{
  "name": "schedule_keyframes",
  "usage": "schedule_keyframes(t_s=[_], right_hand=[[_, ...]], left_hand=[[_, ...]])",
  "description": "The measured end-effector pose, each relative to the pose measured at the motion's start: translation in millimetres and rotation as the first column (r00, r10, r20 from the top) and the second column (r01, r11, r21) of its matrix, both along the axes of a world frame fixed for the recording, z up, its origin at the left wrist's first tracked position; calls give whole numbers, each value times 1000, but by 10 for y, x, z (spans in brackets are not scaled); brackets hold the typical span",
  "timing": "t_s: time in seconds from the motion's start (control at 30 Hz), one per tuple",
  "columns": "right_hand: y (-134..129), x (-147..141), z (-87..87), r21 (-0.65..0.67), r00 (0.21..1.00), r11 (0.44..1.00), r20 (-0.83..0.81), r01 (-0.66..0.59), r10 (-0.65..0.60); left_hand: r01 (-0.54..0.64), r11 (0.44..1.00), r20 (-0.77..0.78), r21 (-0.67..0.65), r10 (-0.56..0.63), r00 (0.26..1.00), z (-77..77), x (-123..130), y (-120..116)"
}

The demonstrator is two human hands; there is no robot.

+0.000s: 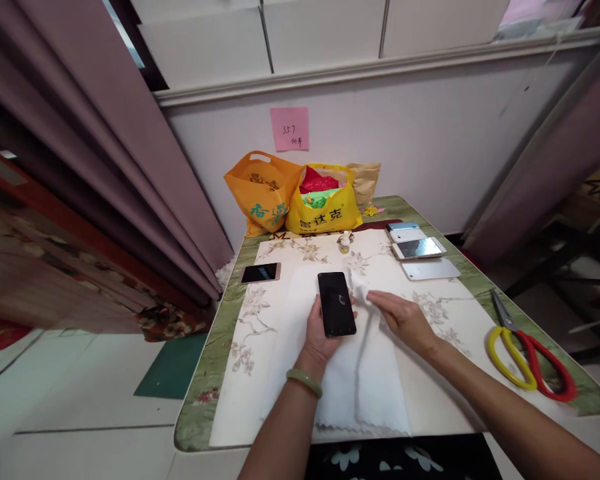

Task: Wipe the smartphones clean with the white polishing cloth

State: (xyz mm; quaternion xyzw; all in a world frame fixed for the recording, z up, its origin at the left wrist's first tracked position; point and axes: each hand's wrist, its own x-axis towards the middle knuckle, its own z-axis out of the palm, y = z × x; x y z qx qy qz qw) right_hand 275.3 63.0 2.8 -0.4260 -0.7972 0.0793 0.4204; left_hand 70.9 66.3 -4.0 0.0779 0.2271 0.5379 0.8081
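A black smartphone rests in my left hand, its dark screen facing up and a pale smear or reflection on the glass. The fingers wrap round its edges from below, and a green bangle circles that wrist. Just right of the phone, my right hand is closed in a pinch. At its fingertips is a small white wad, like cloth or tissue; its exact kind is unclear. Beneath both hands lies a white cloth with a scalloped edge, spread over the flower-patterned table cover.
A phone lies at the left, and several more phones are grouped at the back right. Scissors lie open near the right edge. A small bottle stands before the orange bag and yellow bag.
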Motion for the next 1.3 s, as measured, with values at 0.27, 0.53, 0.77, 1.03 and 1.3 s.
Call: schedule_keyframes(t_s=[0.27, 0.53, 0.77, 1.03, 1.3], right_hand=[[-198, -361, 270, -220, 980, 964, -163, -152, 117], [-308, -498, 59, -35, 915, 947, 248, -319, 318], [181, -745, 93, -173, 888, 973, 409, -152, 211], [-112, -586, 30, -133, 897, 988, 425, -73, 123], [-246, -349, -155, 25, 981, 987, 122, -157, 153]], left_hand=[[12, 999, 67, -41, -10, 998, -4, -20, -12], [23, 988, 87, -151, -10, 996, -30, -53, -31], [-31, 996, 56, -89, 36, 998, -24, 23, 1], [-8, 993, 19, -115, 10, 1000, 7, 9, -25], [18, 998, 21, -60, -16, 1000, 56, 15, -33]])
